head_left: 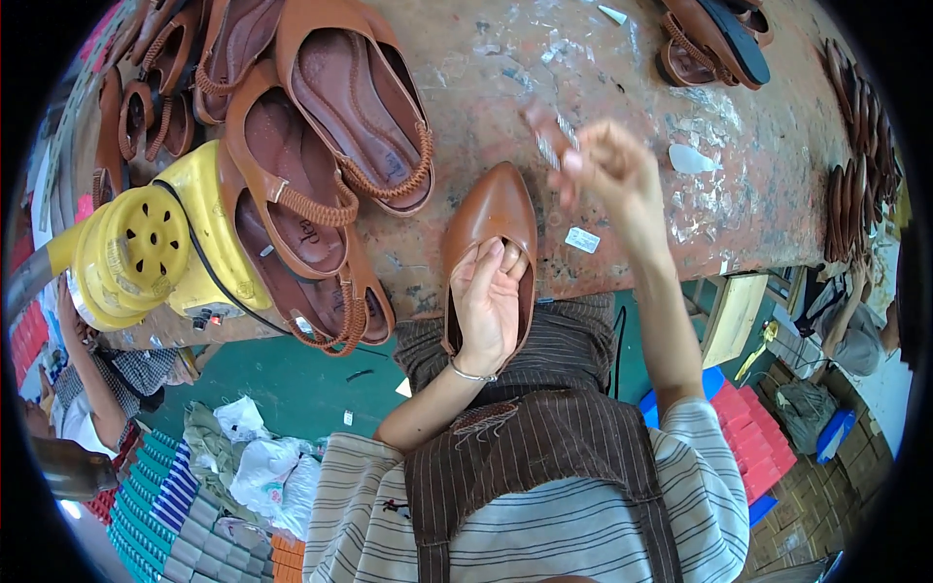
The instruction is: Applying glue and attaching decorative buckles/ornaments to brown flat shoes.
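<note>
My left hand grips a tan pointed-toe shoe at its opening, fingers inside, with the toe pointing away over the worn table's near edge. My right hand is raised above the table, blurred, pinching a small shiny strip between its fingers. A small white label lies on the table just below that hand.
A yellow blower machine stands at the left edge with several brown slingback shoes piled beside it. More shoes lie at the far right. Stacked soles line the right side. Another person sits at right; bags and boxes lie on the floor.
</note>
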The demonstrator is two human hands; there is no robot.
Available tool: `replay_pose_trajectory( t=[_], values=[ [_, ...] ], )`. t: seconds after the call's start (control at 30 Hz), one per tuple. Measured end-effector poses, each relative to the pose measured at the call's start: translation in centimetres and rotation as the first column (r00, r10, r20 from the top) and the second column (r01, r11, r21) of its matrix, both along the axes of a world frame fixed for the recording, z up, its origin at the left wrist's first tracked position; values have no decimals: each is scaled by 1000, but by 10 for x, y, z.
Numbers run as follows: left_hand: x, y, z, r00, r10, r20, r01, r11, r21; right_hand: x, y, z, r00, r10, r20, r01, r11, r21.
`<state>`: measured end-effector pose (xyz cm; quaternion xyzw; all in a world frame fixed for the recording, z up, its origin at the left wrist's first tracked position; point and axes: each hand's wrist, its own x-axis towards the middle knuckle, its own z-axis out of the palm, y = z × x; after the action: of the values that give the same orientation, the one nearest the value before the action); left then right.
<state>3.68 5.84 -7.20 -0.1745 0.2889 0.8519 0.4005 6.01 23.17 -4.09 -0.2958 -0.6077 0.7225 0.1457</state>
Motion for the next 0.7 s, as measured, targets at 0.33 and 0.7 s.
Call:
replay_pose_trajectory(
  t=[0.33, 0.7],
  values=[
    [3, 5, -4, 1000, 9, 8, -8, 999, -39, 12, -30, -6, 965, 200, 169, -190, 979, -72],
    [-5, 13, 15, 998, 3, 60, 3, 995, -100, 7, -36, -6, 959, 147, 243, -190, 969, 161]
  ],
)
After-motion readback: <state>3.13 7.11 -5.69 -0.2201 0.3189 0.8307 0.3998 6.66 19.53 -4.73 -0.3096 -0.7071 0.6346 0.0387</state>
